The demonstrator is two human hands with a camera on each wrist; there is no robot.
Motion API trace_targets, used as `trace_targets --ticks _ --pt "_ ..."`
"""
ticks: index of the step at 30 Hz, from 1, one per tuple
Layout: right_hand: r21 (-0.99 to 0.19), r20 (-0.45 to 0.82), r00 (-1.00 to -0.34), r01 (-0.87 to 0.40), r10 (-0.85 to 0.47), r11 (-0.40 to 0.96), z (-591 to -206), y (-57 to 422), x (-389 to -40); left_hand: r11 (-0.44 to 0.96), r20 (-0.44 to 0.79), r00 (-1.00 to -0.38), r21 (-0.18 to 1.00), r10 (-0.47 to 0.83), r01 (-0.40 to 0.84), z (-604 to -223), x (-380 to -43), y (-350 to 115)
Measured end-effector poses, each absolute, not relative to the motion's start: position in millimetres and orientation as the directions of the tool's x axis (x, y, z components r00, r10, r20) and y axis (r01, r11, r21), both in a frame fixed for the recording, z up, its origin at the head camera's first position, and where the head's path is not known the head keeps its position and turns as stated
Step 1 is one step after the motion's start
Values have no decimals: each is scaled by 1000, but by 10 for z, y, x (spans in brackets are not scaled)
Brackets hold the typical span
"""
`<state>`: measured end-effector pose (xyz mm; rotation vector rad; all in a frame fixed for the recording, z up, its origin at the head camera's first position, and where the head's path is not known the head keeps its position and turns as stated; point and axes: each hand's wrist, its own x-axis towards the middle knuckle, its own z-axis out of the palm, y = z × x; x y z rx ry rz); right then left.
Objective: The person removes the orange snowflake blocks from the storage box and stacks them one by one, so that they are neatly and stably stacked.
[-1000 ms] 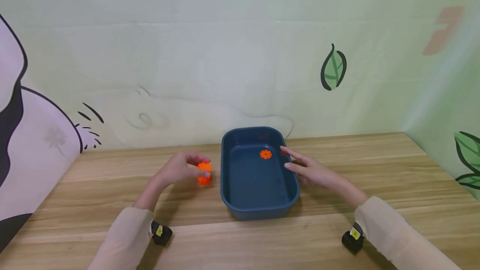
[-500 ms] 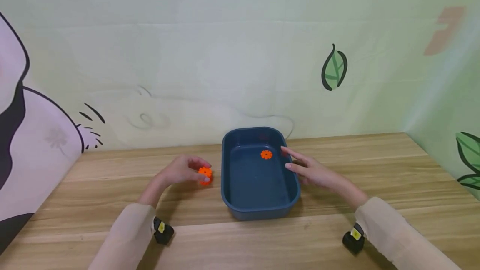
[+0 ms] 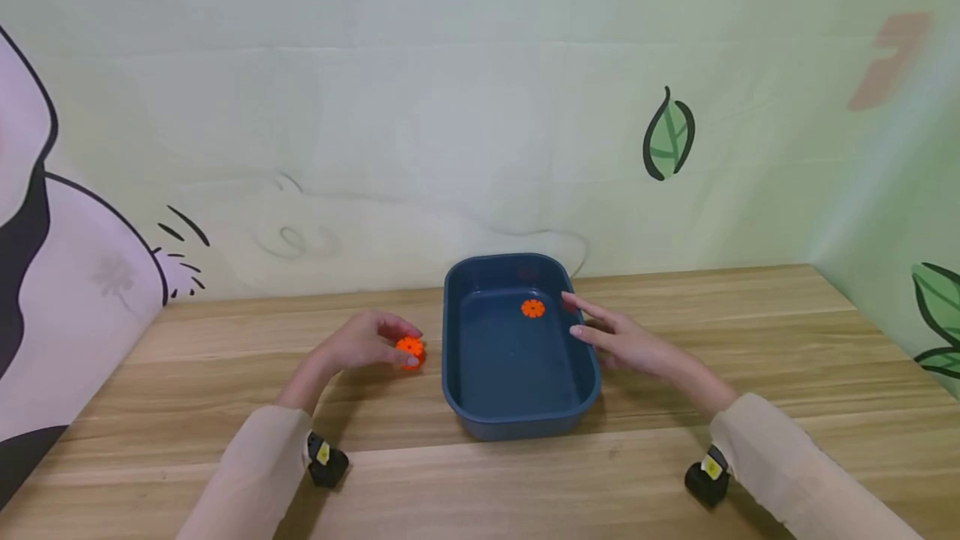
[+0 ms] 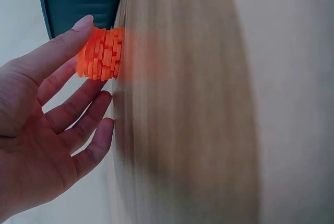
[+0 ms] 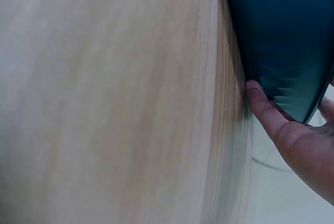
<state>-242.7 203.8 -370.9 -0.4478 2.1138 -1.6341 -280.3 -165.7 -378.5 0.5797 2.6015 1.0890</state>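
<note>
My left hand [image 3: 367, 342] pinches a short stack of orange notched discs [image 3: 409, 348] between thumb and index finger, just left of the blue bin [image 3: 465, 427]. Seen from the left wrist, the orange stack [image 4: 102, 54] stands on the table with its discs layered edge over edge; the thumb lies on the near side and the other fingers spread behind. Inside the bin, toward the back, lies a single orange disc [image 3: 532, 308]. The right hand [image 3: 626, 346] rests at the bin's right rim, fingers fairly straight. In the right wrist view one fingertip touches the bin's outer wall [image 5: 284, 41].
The wooden table [image 3: 480, 490] runs back to a wall sheet [image 3: 375, 107] printed with leaves and cartoon shapes. A black wrist camera [image 3: 327, 463] hangs under the left sleeve and another camera [image 3: 707, 480] under the right, both close above the tabletop.
The top of the orange stack has come down, together with the left thumb, and the stack looks shorter than one second ago. The right hand and the bin stay in place.
</note>
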Motion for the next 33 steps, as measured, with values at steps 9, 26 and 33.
trace_targets --ticks 9,26,33 --pt "-968 -136 -852 4 -505 252 -3713 2047 -2431 636 -91 -886 729 455 252 -3792 -2806 -1652" --pt "-970 -139 -850 14 -508 243 -3729 2052 -2449 593 33 -936 766 350 249 -3680 -2711 -1539" --pt "-972 -131 -846 7 -516 235 -3724 2050 -2436 493 132 -927 815 352 303 -3634 -2654 -1421"
